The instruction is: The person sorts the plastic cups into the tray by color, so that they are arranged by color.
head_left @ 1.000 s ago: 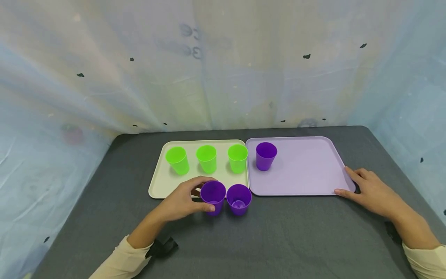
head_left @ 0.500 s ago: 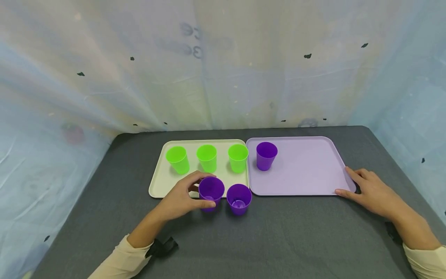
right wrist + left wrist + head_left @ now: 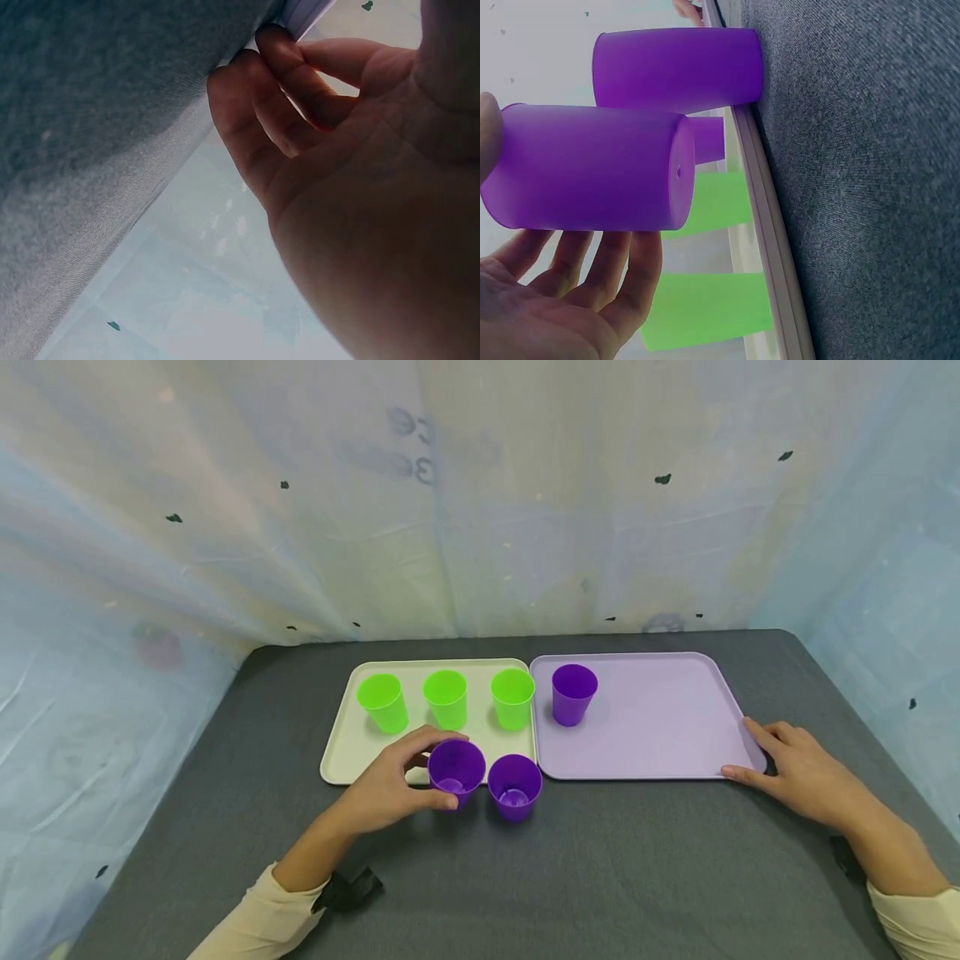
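In the head view my left hand (image 3: 390, 781) grips a purple cup (image 3: 456, 768) near the front edge of the cream tray (image 3: 341, 752). The left wrist view shows the cup's bottom clear of the table, with the thumb on one side and fingers on the other. Right beside it, a second purple cup (image 3: 514, 789) stands upright on the table. My right hand (image 3: 802, 777) holds the front right corner of the lilac tray (image 3: 652, 727), its thumb at the front edge and a finger at the right edge. One purple cup (image 3: 573, 697) stands on that tray.
Three green cups (image 3: 382, 706) stand in a row on the cream tray. Both trays lie side by side on a dark grey cloth (image 3: 600, 877). Pale plastic sheeting (image 3: 525, 510) hangs behind and at the sides.
My left hand has raised the purple cup slightly and away from me, off the table and apart from the neighbouring purple cup. The right hand stays at the tray corner.
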Demonstrator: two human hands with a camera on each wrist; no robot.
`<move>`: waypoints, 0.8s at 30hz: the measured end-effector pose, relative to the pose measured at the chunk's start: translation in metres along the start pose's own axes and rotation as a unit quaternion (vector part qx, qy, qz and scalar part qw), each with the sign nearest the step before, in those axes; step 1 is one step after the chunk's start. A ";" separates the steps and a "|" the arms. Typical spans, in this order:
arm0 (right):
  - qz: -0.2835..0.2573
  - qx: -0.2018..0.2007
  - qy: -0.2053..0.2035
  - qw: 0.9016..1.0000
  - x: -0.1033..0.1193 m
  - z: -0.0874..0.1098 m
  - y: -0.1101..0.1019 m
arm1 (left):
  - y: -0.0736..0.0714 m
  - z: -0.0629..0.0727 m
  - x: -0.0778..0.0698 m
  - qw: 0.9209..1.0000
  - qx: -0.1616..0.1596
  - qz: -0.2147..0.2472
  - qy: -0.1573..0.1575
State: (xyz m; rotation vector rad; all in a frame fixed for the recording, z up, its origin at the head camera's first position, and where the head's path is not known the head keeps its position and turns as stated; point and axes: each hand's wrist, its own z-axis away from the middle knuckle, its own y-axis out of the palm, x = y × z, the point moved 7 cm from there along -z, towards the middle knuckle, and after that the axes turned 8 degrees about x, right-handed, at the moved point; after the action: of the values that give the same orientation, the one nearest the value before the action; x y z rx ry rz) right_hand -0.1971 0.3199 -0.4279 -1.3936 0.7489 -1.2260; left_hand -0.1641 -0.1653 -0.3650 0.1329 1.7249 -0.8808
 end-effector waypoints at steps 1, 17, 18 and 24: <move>-0.001 0.003 0.001 1.000 0.000 0.000 0.000 | 0.000 0.000 -0.001 1.000 0.001 -0.001 0.001; 0.001 0.018 0.009 1.000 -0.001 -0.001 0.002 | -0.001 0.000 0.001 0.999 0.007 0.029 -0.032; 0.001 0.017 0.009 1.000 0.000 -0.001 0.001 | -0.001 0.000 0.002 0.999 0.006 0.030 -0.034; -0.003 0.007 0.006 1.000 0.000 0.000 0.001 | -0.002 -0.004 0.000 0.999 0.002 0.007 -0.032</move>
State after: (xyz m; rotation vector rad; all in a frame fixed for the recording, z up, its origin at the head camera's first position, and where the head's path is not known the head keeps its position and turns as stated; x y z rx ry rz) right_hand -0.1968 0.3198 -0.4285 -1.3783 0.7429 -1.2421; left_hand -0.1680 -0.1646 -0.3638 0.1178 1.6602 -0.8696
